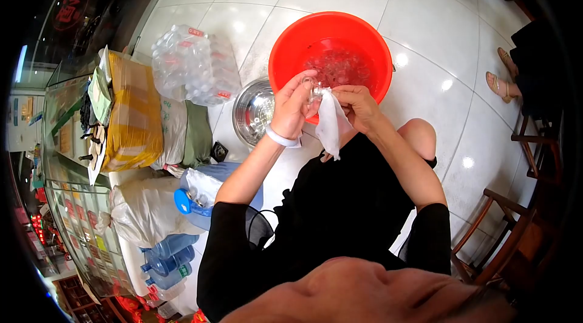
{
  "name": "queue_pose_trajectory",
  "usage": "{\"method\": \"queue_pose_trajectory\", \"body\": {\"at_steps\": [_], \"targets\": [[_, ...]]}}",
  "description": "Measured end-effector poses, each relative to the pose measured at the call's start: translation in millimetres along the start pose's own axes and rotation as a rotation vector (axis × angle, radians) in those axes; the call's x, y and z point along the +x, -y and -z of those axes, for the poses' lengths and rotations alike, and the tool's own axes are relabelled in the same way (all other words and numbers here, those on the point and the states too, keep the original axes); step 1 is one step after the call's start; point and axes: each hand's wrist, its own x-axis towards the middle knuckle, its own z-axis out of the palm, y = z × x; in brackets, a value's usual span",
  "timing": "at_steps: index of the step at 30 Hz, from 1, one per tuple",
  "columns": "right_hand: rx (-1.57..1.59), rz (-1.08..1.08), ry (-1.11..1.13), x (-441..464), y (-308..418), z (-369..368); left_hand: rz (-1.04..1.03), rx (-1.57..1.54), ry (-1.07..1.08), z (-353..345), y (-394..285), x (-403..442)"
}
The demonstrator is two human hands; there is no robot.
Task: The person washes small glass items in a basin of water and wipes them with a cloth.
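Observation:
My left hand [291, 104] is closed around a small clear glass piece [313, 88], probably a little cup, though its full shape is hard to make out. Fingers of my right hand [362, 108] pinch a white cloth [330, 125] against that glass, and the cloth's loose end hangs down over my lap. Just beyond both hands stands a red plastic basin [279, 50] with water and several clear glass items [340, 65] in it. A shiny steel bowl [240, 113] rests on the floor left of the basin, partly behind my left wrist.
On the left are a shrink-wrapped bottle pack [194, 65], a taped cardboard box [133, 113], sacks [149, 210] and a large blue water jug [228, 180]. Wooden chairs [492, 226] stand at right. Another person's sandalled feet [501, 86] are at far right on the tiled floor [425, 80].

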Motion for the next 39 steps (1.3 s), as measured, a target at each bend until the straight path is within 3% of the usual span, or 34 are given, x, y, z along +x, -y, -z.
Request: {"method": "queue_pose_trajectory", "body": {"at_steps": [2, 3, 5, 9, 11, 15, 17, 18, 20, 26, 30, 32, 33, 35, 39], "targets": [[-0.269, 0.064, 0.06, 4, -3, 8, 0.09, 0.099, 0.215, 13, -6, 6], [-0.27, 0.063, 0.062, 4, -5, 9, 0.088, 0.1, 0.213, 15, -5, 7], [-0.5, 0.368, 0.15, 1, -5, 5, 0.139, 0.141, 0.157, 11, -9, 6], [-0.778, 0.622, 0.187, 6, -6, 9, 0.147, 0.241, 0.093, 11, -8, 7], [-1.221, 0.988, 0.196, 7, -6, 11, 0.17, 0.278, 0.039, 14, -3, 9], [-1.198, 1.015, 0.125, 6, -12, 7, 0.199, 0.243, 0.018, 20, 2, 10], [-0.837, 0.751, 0.045, 6, -16, 6, 0.095, 0.22, 0.081, 19, 3, 7], [-0.838, 0.751, 0.046, 6, -19, 6, 0.094, 0.219, 0.081, 17, 3, 5], [-0.358, 0.398, -0.028, 6, -22, 5, 0.039, 0.236, 0.058, 11, -1, 2], [-0.091, 0.126, 0.01, 6, -12, 6, 0.024, 0.125, 0.082, 10, -1, -1], [-0.283, 0.2, 0.0, 0, -5, -1, 0.079, 0.1, 0.073, 14, -3, 1], [-0.537, 0.458, 0.136, 1, -6, 3, 0.085, 0.138, 0.137, 19, -4, 4], [-0.538, 0.457, 0.138, 2, -6, 5, 0.083, 0.137, 0.135, 19, -4, 5], [-0.84, 0.672, 0.237, 4, -5, 9, 0.094, 0.122, 0.142, 17, -4, 5], [-1.009, 0.841, 0.258, 4, -5, 8, 0.119, 0.142, 0.119, 18, -5, 4]]}}
